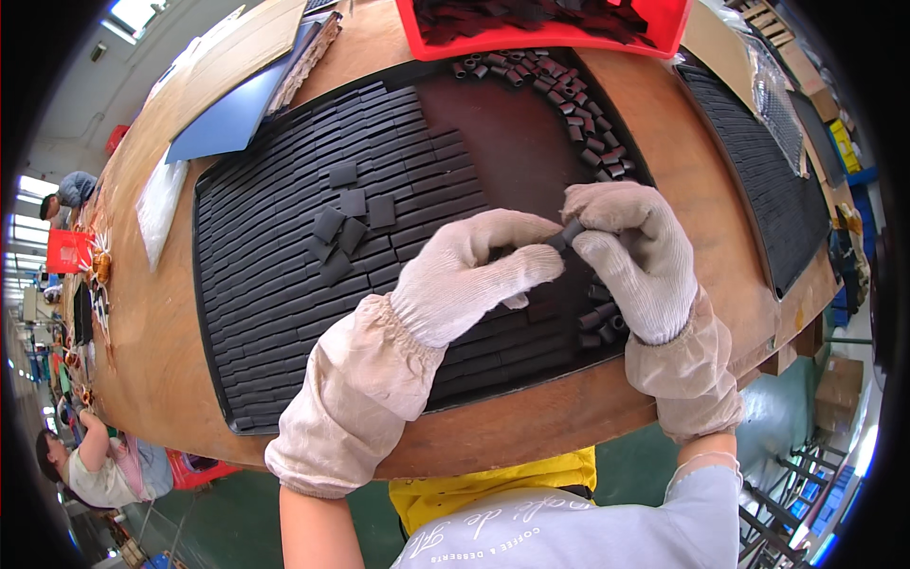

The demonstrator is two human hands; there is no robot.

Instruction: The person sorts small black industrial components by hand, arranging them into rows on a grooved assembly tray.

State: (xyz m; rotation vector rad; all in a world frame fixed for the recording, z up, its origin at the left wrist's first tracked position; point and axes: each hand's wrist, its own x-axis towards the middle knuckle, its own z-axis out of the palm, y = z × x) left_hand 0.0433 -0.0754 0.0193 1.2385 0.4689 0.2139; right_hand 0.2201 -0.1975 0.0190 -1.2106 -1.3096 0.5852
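Observation:
Both my hands wear white knit gloves with beige sleeve covers. My left hand [469, 270] and my right hand [633, 254] meet over a dark tray [213, 313], pinching one small dark cylindrical piece [572, 231] between their fingertips. The tray's left part is packed with rows of flat black rectangular pieces [284, 247]; a few loose ones [346, 223] lie on top. Small dark cylinders [578, 109] run in a band along the tray's right side, and more [602, 322] lie below my right hand.
A red bin [540, 24] of black parts stands at the far edge of the wooden table [152, 360]. A second black tray [758, 180] lies to the right, blue and brown boards [237, 85] at the far left. Other people work along the left.

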